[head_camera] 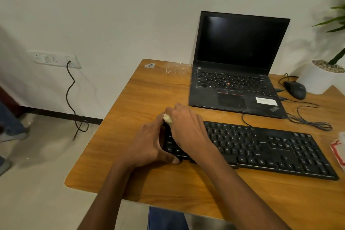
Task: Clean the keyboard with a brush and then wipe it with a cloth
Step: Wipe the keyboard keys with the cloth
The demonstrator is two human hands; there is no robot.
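Observation:
A black keyboard [261, 147] lies across the wooden table [149, 95]. My left hand [149, 144] grips the keyboard's left end, thumb on the front edge and fingers round the side. My right hand [186, 129] is over the keyboard's far left corner, fingers curled round a small pale yellow cloth [167, 118], of which only a bit shows. No brush is visible.
An open black laptop [237, 73] stands behind the keyboard. A black mouse [295, 89] and cables lie at the right, with a potted plant [324, 73] beyond. A red and white packet [338, 149] sits at the right edge. A wall socket [56, 59] has a hanging cable.

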